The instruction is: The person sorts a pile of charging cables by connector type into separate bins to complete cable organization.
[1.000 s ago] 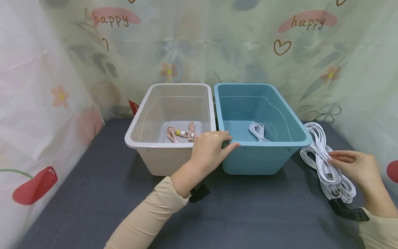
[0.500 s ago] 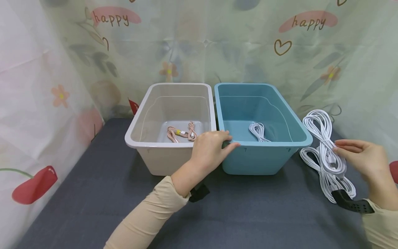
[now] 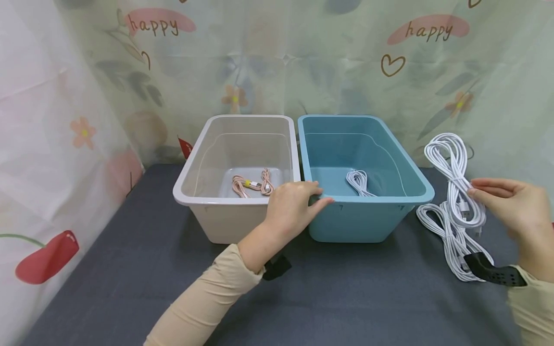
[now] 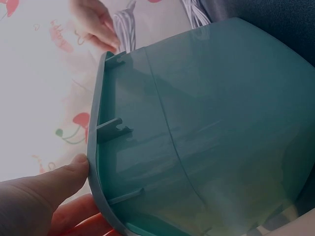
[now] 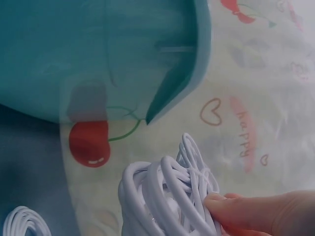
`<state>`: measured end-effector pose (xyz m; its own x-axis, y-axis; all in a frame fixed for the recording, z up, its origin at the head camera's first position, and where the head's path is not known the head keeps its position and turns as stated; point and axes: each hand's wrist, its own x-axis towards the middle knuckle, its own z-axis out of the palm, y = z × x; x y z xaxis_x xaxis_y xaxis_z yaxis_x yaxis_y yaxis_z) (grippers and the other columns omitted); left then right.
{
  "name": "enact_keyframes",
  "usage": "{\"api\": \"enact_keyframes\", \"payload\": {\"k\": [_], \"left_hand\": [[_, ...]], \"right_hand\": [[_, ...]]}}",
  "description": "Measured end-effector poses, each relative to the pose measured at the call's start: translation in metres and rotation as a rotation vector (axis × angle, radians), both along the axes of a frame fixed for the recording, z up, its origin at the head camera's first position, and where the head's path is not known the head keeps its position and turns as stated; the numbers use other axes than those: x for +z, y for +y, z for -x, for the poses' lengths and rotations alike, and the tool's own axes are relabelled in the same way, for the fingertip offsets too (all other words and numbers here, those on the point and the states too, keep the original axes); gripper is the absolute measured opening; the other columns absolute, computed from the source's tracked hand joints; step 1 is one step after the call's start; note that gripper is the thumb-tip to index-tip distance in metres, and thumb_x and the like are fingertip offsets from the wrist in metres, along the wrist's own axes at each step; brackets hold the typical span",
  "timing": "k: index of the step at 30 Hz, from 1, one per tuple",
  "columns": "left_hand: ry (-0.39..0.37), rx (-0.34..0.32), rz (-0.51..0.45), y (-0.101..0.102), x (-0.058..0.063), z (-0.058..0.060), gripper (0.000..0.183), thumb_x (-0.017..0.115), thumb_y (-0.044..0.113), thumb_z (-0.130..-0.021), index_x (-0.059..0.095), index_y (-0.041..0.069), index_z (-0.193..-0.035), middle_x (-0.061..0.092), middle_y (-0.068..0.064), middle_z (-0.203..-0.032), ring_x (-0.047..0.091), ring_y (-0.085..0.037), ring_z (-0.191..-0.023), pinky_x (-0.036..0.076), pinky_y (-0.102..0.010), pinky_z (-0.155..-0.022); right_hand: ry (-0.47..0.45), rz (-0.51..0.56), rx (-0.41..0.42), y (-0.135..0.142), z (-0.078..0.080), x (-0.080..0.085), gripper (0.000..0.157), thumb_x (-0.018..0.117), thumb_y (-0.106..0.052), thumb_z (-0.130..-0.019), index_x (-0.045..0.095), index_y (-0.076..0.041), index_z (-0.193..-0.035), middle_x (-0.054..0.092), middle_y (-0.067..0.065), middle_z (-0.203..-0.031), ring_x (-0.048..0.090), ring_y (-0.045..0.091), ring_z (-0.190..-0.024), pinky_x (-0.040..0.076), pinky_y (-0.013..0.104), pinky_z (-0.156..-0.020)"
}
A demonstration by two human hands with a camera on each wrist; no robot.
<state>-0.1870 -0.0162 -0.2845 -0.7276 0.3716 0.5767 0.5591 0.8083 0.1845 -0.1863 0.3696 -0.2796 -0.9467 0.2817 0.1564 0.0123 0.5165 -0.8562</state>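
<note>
The white USB cable bundle (image 3: 456, 180), pinched in the right hand (image 3: 517, 206) at the blue bin's (image 3: 359, 221) three o'clock, has been raised, apparently freeing it from the second bundle (image 3: 453, 244); the bin's eight-o'clock rim is gripped by the left hand (image 3: 289, 205).

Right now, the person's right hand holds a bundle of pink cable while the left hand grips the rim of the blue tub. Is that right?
Not quite: the bundle of cable in the right hand is white, as the head view shows. The left hand does grip the rim of the blue tub.
</note>
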Motion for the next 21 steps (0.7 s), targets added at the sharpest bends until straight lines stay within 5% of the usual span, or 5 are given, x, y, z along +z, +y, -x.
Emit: {"api": "enact_keyframes", "payload": {"k": [11,21], "left_hand": [[-0.002,0.005,0.004,0.0,0.0,0.0,0.031,0.065,0.044,-0.083,0.075,0.019,-0.099,0.07,0.004,-0.111,0.07,-0.016,-0.084,0.049,-0.024,-0.052],[-0.003,0.008,0.003,0.0,0.0,0.0,0.031,0.065,0.044,-0.083,0.075,0.019,-0.099,0.07,0.004,-0.11,0.07,-0.016,-0.083,0.048,-0.024,-0.051]], "right_hand": [[0.093,0.176,0.053,-0.009,0.002,0.019,0.035,0.066,-0.006,-0.084,0.067,-0.039,-0.076,0.065,-0.029,-0.066,0.058,-0.014,-0.06,0.043,0.005,-0.051],[0.136,0.075,-0.028,-0.016,0.005,0.032,0.034,0.067,-0.01,-0.084,0.06,-0.043,-0.075,0.059,-0.035,-0.063,0.056,-0.015,-0.056,0.041,0.004,-0.049]]}}
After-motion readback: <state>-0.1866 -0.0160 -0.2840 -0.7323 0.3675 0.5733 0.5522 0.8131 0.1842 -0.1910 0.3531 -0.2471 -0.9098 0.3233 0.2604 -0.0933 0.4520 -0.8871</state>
